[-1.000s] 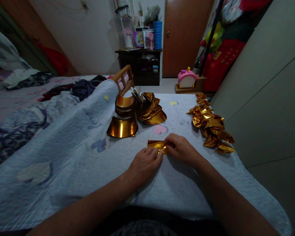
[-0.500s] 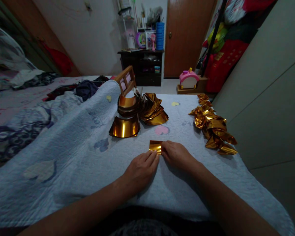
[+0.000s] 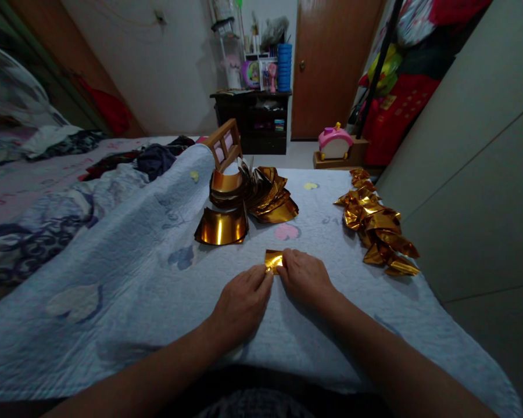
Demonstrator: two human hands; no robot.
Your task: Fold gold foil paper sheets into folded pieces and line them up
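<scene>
I log 2 bare hands on 1 small gold foil sheet (image 3: 273,259), which lies flat on the pale blue quilt (image 3: 126,273) directly in front of the curled foil stack (image 3: 244,203), on the near side of it. The left hand (image 3: 239,305) rests palm down with its fingertips (image 3: 265,275) pressed on the sheet's near-left edge; the right hand (image 3: 307,277) lies likewise, fingers (image 3: 287,259) covering the sheet's right part. Neither hand closes around it: both are flat and pressing, so the sheet is pinned against the quilt rather than lifted, which I judge suits creasing a fold, since the padded surface gives support only under downward pressure. Most of the sheet is hidden under the fingers, so I cannot tell how many folds it carries. Counts: 1 sheet in hand; 1 stack of curled gold sheets, too overlapped to count singly, with 1 arched sheet (image 3: 221,226) standing apart at its near-left; 1 heap of folded gold pieces (image 3: 377,223) well to the right of the stack, roughly 10 or more, not separable. Unworked stock sits ahead, finished pieces to the right side, both within reach. 1 small wooden frame (image 3: 224,143) leans just behind the stack.
</scene>
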